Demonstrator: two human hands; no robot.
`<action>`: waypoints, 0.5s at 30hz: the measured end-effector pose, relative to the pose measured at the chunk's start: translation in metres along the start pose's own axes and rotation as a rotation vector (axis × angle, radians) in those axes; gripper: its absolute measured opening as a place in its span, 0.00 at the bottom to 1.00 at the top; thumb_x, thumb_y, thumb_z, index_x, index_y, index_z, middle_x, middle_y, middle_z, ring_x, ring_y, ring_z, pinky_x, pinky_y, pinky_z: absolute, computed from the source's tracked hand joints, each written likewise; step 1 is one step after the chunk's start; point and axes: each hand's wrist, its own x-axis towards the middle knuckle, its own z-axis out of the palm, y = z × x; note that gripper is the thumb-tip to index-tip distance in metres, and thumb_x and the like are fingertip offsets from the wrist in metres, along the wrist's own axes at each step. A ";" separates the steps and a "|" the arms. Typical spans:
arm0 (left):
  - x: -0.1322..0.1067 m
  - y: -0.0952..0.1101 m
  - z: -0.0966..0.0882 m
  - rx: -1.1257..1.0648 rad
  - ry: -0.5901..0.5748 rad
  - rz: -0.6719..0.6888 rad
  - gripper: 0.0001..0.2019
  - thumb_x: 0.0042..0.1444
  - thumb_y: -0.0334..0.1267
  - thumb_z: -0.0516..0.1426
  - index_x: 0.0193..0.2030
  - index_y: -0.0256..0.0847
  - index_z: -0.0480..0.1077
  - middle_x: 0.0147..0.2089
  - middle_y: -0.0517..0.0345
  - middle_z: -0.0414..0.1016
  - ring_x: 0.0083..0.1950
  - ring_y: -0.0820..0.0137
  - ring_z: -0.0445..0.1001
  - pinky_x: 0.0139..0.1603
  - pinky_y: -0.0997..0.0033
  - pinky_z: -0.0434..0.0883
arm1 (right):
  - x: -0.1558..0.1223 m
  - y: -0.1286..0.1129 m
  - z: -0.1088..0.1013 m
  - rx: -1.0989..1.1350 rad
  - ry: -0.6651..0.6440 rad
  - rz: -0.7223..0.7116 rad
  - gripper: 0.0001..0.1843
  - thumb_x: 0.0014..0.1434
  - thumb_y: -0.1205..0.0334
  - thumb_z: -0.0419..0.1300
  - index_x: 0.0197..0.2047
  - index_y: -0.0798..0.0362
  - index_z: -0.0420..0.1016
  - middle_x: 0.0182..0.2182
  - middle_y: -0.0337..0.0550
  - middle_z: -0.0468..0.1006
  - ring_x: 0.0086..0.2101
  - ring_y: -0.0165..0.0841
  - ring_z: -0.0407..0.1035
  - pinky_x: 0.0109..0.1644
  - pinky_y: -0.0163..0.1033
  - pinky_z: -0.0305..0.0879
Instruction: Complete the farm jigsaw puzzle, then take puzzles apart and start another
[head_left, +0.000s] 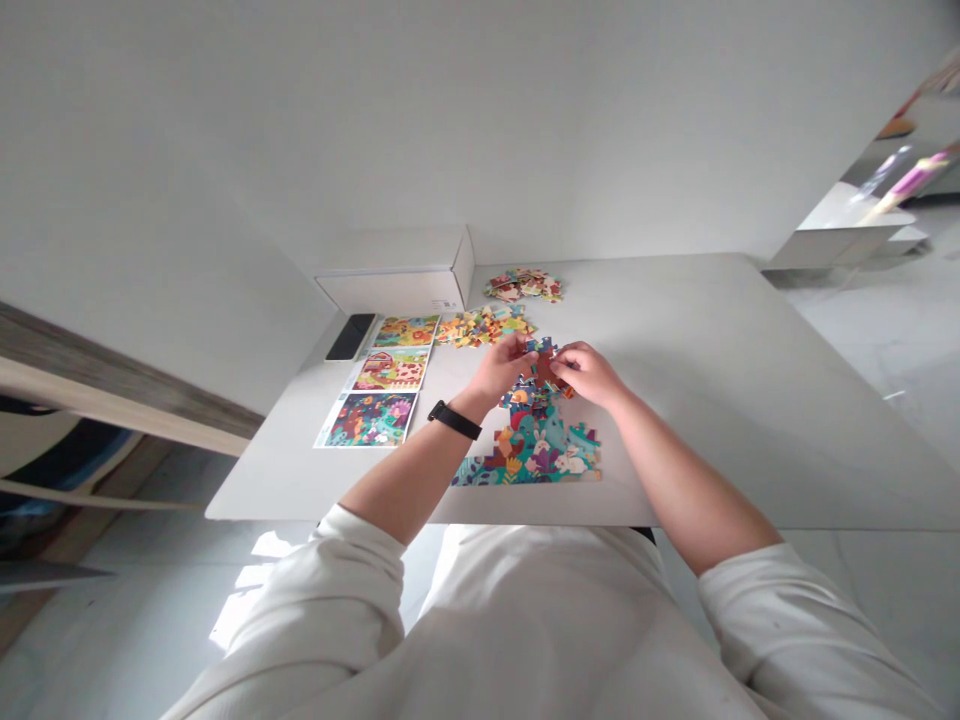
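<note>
A partly joined jigsaw puzzle point(536, 450) with rabbits and plants lies on the white table point(750, 400) in front of me. My left hand point(501, 366), a black band on its wrist, and my right hand point(589, 372) are both closed on a small cluster of joined puzzle pieces point(541, 362), held just above the puzzle's far edge. A heap of loose yellow and orange pieces point(484, 327) lies just beyond my left hand. A second heap of reddish pieces point(523, 286) lies farther back.
Three picture cards point(388, 372) lie in a column at the left, with a black phone point(350, 336) beside the top one. A white box point(405, 280) stands against the wall behind them. The table's left edge drops to the floor.
</note>
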 end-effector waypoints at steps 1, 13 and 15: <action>0.000 -0.001 0.001 -0.020 0.012 -0.003 0.16 0.58 0.43 0.71 0.43 0.42 0.70 0.37 0.60 0.78 0.39 0.70 0.78 0.45 0.69 0.75 | -0.001 -0.002 0.000 -0.008 0.010 -0.016 0.09 0.64 0.56 0.66 0.33 0.48 0.82 0.41 0.47 0.82 0.48 0.42 0.77 0.60 0.49 0.72; -0.005 -0.002 0.003 -0.161 0.008 -0.032 0.18 0.55 0.44 0.71 0.42 0.42 0.67 0.37 0.59 0.80 0.40 0.69 0.80 0.47 0.69 0.74 | -0.006 -0.003 0.004 -0.045 0.048 -0.132 0.08 0.66 0.59 0.65 0.35 0.49 0.83 0.43 0.47 0.81 0.48 0.42 0.76 0.61 0.49 0.72; -0.003 -0.003 0.003 -0.080 0.050 -0.052 0.16 0.58 0.43 0.69 0.44 0.42 0.68 0.38 0.58 0.80 0.40 0.68 0.80 0.47 0.67 0.75 | -0.007 0.000 0.005 -0.114 0.044 -0.119 0.08 0.66 0.58 0.65 0.36 0.48 0.84 0.44 0.48 0.81 0.49 0.43 0.76 0.61 0.50 0.72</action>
